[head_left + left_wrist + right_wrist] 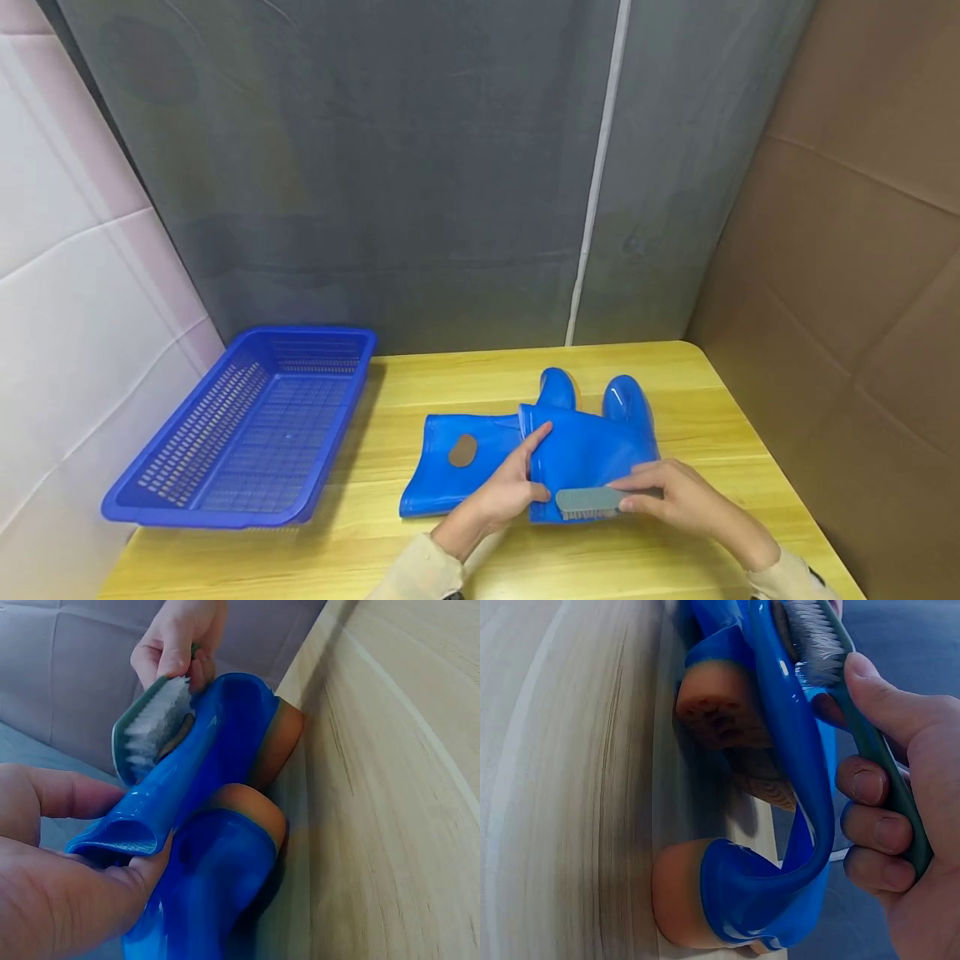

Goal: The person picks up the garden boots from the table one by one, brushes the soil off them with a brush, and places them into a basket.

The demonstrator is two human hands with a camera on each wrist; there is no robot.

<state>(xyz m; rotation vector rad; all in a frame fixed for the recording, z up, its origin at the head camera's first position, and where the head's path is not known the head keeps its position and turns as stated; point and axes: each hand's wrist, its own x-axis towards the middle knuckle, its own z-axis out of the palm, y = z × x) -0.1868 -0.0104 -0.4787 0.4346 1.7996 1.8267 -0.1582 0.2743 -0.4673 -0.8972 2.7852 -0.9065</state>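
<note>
Two blue rain boots lie on their sides, one partly over the other. My left hand (pixel 504 493) grips the upper boot (pixel 581 446) at the rim of its shaft, fingers and thumb on either side. With my right hand (pixel 681 498) I hold a green-grey scrub brush (pixel 588 499) by its handle, its white bristles at the upper boot's shaft. Beside the bristles, a brown patch (pixel 178 737) shows on that boot in the left wrist view. Another brown patch (pixel 462 450) marks the shaft of the lower boot (pixel 437 482). Both orange soles (pixel 681 900) appear in the right wrist view.
A blue plastic basket (pixel 307 467) with slotted sides stands on the left of the wooden table (pixel 442 379). A dark grey panel (pixel 420 208) rises behind the table, a white sheet (pixel 67 333) at left and a brown one (pixel 847 275) at right.
</note>
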